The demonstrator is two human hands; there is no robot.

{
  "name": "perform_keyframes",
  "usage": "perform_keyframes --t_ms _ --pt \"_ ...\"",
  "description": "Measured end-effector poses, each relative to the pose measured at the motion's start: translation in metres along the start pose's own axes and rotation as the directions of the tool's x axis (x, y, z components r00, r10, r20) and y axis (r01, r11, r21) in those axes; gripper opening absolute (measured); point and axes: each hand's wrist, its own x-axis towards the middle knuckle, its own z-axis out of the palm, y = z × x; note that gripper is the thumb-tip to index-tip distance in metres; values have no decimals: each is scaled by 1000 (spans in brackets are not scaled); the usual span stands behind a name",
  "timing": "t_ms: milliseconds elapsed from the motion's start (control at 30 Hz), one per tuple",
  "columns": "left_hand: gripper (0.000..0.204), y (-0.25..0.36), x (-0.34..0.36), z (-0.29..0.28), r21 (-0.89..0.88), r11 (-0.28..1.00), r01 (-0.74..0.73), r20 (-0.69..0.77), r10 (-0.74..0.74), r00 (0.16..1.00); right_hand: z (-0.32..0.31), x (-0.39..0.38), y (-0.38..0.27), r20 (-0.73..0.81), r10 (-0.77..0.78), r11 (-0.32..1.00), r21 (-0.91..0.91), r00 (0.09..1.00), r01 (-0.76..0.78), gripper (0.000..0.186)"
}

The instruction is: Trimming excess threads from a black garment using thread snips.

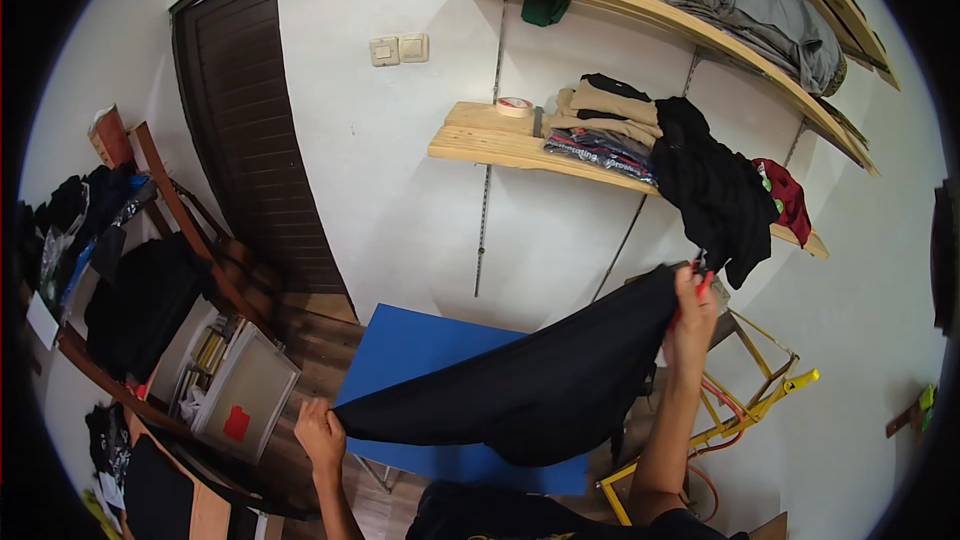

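Note:
A black cloth point(520, 375), perhaps a garment, hangs stretched between my two hands above a blue table point(430, 335). My left hand point(321, 432) pinches its narrow left end near the table's left edge. Higher up on the right, my right hand point(690, 310) is closed round the cloth's other end. Something red and black, partly hidden by the fingers, shows at that hand too; its kind is unclear. The cloth sags in the middle, and its lower edge hangs loose over the table.
On a wooden shelf point(480, 145) lie a tape roll point(514, 107), folded clothes point(605, 110) and a draped black garment point(710, 180). Grey fabric point(755, 15) fills part of the upper shelf. A yellow metal frame point(760, 400) stands at right, a loaded rack point(190, 270) at left.

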Motion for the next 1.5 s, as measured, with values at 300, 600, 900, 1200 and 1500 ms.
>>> perform_keyframes --t_ms 300,600,900,1200,1500 --pt "14 47 18 4 -799 529 286 307 -50 950 134 -99 40 412 317 948 -108 854 -299 23" --pt "24 125 75 0 -941 42 334 334 252 908 176 -123 42 542 387 922 -230 746 -311 32" --pt "23 112 61 21 -976 139 170 207 327 922 175 -136 30 419 370 927 -230 829 -298 33" --pt "19 108 66 17 -886 69 458 447 383 808 157 -146 41 434 372 896 -399 821 -195 21" --pt "15 117 88 -3 -803 117 584 572 428 700 166 -134 53 514 -241 648 -547 824 531 16"
